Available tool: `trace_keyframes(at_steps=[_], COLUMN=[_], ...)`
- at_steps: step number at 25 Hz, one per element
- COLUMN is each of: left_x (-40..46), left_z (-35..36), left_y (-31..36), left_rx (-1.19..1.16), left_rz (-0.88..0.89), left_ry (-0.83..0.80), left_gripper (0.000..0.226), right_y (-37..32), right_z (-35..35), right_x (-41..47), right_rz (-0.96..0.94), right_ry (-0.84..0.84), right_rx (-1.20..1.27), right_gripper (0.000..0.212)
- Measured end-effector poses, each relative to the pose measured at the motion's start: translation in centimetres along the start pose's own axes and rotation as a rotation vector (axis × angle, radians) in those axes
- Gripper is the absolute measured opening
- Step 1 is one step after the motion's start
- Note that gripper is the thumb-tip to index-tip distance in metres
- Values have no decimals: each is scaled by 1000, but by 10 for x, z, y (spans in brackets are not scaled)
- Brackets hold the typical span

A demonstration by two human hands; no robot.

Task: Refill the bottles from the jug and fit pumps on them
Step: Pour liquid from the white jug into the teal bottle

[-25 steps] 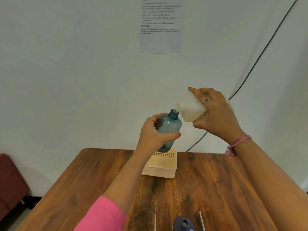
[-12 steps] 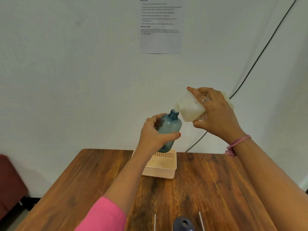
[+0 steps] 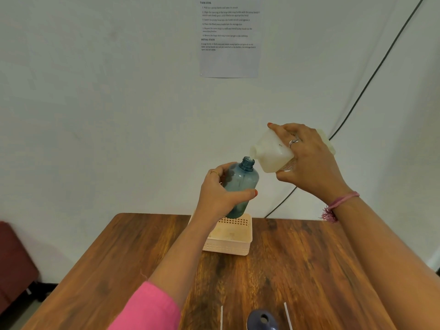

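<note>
Tilting the white jug [image 3: 273,153] in the right hand [image 3: 309,160], its spout meets the blue bottle [image 3: 242,184] gripped by the left hand [image 3: 221,196] above the table [image 3: 297,270].

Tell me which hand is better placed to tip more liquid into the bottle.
Right. The right hand grips the tilted jug, its spout at the bottle mouth. The left hand holds the bottle steady over the table.
</note>
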State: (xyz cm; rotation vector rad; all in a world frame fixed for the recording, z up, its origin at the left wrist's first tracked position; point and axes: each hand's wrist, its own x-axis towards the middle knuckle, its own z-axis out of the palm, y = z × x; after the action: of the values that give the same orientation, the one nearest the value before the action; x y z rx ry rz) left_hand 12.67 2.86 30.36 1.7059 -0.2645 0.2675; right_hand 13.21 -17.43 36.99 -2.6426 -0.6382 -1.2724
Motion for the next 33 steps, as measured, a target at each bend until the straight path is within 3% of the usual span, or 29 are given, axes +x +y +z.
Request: trace_keyframes(at_steps=[33], left_x=[-4], left_z=[-2], left_y=[-1], left_rx=[-27], left_rz=[-16], left_ry=[-4], left_gripper=[80], right_y=[-4], right_z=[-4], right_x=[0], right_rz=[-32], right_ry=[-10], right_rx=[-29], right_gripper=[95])
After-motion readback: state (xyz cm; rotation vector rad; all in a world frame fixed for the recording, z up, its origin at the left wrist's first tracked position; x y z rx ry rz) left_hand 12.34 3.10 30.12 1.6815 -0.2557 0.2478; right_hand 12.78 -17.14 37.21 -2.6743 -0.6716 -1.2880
